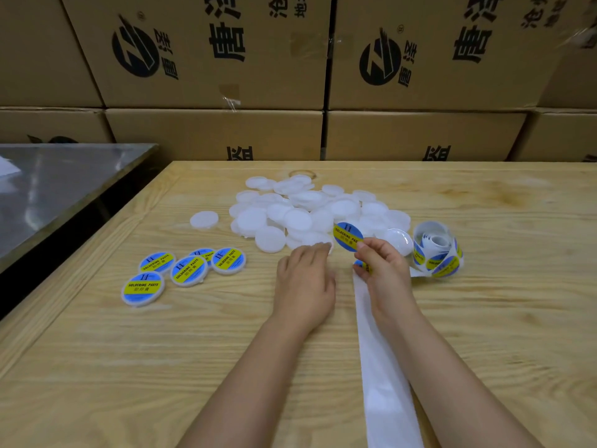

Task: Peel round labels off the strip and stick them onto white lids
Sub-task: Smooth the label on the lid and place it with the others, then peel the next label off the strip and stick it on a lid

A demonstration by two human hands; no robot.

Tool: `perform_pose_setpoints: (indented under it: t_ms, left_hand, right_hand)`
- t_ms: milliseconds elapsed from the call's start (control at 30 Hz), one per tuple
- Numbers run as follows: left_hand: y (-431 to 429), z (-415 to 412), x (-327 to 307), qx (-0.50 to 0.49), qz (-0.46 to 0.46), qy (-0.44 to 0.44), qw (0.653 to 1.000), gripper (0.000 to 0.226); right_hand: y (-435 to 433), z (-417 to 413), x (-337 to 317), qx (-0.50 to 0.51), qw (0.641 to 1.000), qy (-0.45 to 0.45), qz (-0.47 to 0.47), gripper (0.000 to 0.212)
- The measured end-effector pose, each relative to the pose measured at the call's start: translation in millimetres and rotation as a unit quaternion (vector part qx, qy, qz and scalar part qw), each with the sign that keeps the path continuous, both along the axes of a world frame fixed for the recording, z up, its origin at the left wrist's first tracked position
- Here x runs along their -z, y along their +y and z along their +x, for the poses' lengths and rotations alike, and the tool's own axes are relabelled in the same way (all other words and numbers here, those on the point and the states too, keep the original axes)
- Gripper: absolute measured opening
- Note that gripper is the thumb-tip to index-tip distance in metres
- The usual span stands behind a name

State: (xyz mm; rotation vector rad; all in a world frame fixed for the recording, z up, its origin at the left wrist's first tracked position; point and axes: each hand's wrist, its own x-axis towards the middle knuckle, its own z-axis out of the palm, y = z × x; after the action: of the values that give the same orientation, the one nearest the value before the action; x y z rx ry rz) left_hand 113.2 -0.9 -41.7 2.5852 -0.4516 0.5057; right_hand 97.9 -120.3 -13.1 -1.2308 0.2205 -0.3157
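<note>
**Q:** Where is the round label, and which way does it face?

**A:** The round label [348,236] is held raised above the surface [129,367]. The thumb and forefinger of the right hand [381,266] pinch it at its lower right rim. Its printed blue and yellow face turns toward the near edge. The yellow band runs on a slant, from upper left down to lower right. The label sits just beyond the fingertips of both hands, in front of the near side of the pile of white lids [307,211].

**Q:** How does the strip lie?

**A:** The backing strip [384,367] lies flat, its long axis running from the near edge toward the far edge, beside and partly under the right forearm. Its far end meets the right hand, where a second label [363,266] shows beneath the fingers. Whether the lower fingers grip the strip cannot be told. The roll [436,250] stands just beside that hand, toward the right edge.

**Q:** And the left hand?

**A:** The left hand [305,279] lies palm down with fingers extended. Its tips rest on a white lid [318,245] at the near side of the pile, just left of the held label.

**Q:** What else is there?

**A:** Five labelled lids [189,270] lie face up in a cluster toward the left edge, apart from both hands. Cardboard boxes [210,59] are stacked beyond the far edge.
</note>
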Motion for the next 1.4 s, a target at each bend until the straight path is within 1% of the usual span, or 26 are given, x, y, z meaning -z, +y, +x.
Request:
perform_pose_setpoints:
  t_ms: [133, 267, 367, 433, 467, 533, 633, 700, 767, 833, 900, 1000, 1033, 1100, 1133, 1200, 1300, 1400]
  left_hand:
    - [0, 2, 3, -0.018, 0.047, -0.009, 0.999, 0.043]
    - [1, 2, 2, -0.050, 0.049, -0.017, 0.997, 0.033]
    - [0, 0, -2, -0.052, 0.018, -0.056, 0.997, 0.025]
    - [1, 0, -5, -0.073, -0.022, -0.089, 0.993, 0.028]
    - [1, 0, -6, -0.085, -0.043, -0.087, 0.992, 0.031]
    - [2, 0, -6, -0.106, -0.083, -0.041, 0.990, 0.039]
    - [2, 2, -4, -0.108, -0.144, 0.007, 0.984, 0.044]
    - [3, 2, -5, -0.088, -0.166, 0.018, 0.982, 0.037]
    - [5, 4, -5, -0.073, -0.203, 0.040, 0.976, 0.027]
    - [8, 5, -6, -0.069, -0.250, 0.074, 0.963, 0.020]
    - [9, 6, -7, -0.064, -0.302, 0.091, 0.947, 0.020]
    - [10, 5, -9, -0.043, -0.374, 0.095, 0.922, 0.021]
    - [10, 4, -10, -0.033, -0.394, 0.097, 0.913, 0.022]
    - [12, 4, -12, -0.004, -0.427, 0.111, 0.897, 0.020]
    - [13, 4, -13, 0.014, -0.445, 0.121, 0.887, 0.018]
    - [13, 2, -14, 0.048, -0.479, 0.140, 0.865, 0.022]
    - [12, 1, -18, 0.065, -0.529, 0.162, 0.831, 0.021]
    - [14, 2, -22, 0.068, -0.568, 0.231, 0.787, 0.018]
  right_hand:
    - [-4, 2, 2, 0.023, 0.999, -0.016, -0.026, 0.018]
    - [-5, 2, 5, 0.032, 0.998, -0.031, -0.047, 0.018]
    - [-5, 3, 6, 0.046, 0.998, -0.033, -0.039, 0.017]
    - [-6, 3, 7, 0.057, 0.997, -0.033, -0.034, 0.017]
    - [-7, 3, 7, 0.059, 0.997, -0.036, -0.037, 0.017]
    - [-6, 3, 8, 0.053, 0.995, -0.053, -0.060, 0.020]
    - [1, 3, 10, -0.002, 0.986, -0.061, -0.154, 0.028]
    - [7, 2, 14, -0.068, 0.979, -0.055, -0.186, 0.034]
    - [11, 0, 17, -0.108, 0.969, -0.050, -0.216, 0.036]
    - [11, -1, 17, -0.116, 0.959, -0.051, -0.254, 0.037]
    - [11, -2, 17, -0.114, 0.952, -0.061, -0.278, 0.044]
    - [10, -2, 15, -0.070, 0.935, -0.088, -0.338, 0.057]
    - [8, -1, 15, -0.056, 0.933, -0.094, -0.343, 0.059]
    - [6, -1, 13, -0.052, 0.940, -0.090, -0.324, 0.054]
    - [5, -1, 13, -0.059, 0.948, -0.082, -0.303, 0.050]
    - [5, -1, 12, -0.083, 0.963, -0.065, -0.248, 0.045]
    - [3, 1, 11, -0.097, 0.971, -0.045, -0.214, 0.050]
    - [-1, 2, 9, -0.079, 0.975, -0.042, -0.203, 0.051]
